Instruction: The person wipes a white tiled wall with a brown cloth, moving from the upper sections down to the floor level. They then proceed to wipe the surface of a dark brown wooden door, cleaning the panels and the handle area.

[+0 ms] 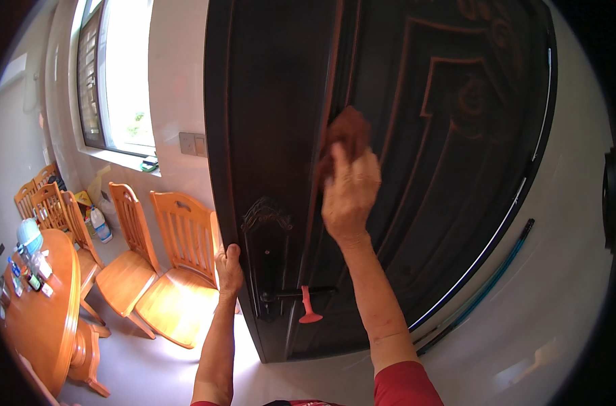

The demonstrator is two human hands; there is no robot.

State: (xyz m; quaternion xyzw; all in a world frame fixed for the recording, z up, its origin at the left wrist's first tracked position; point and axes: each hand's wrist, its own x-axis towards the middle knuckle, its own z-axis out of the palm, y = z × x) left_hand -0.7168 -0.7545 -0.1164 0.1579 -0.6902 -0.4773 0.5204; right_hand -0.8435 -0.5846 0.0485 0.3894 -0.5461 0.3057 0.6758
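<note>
A dark door (pixel 274 108) with carved panels and reddish-brown edges fills the middle. My right hand (pixel 352 196) presses a reddish-brown cloth (pixel 350 128) against the raised molding, its fingers a little blurred by motion. At the door's left edge, my left hand (pixel 229 269) grips the side with the thumb up; its other fingers are mostly hidden. Right of that hand is a black lever handle (pixel 288 294) on an ornate plate. A pink, flared soft piece (pixel 309 311) hangs from the lever.
Several wooden chairs (pixel 179 237) stand left of the door, by a round wooden table (pixel 47 318) with bottles and small items. A window (pixel 128 74) and a wall switch (pixel 193 144) are behind. Long thin poles (pixel 480 298) lean at the right wall.
</note>
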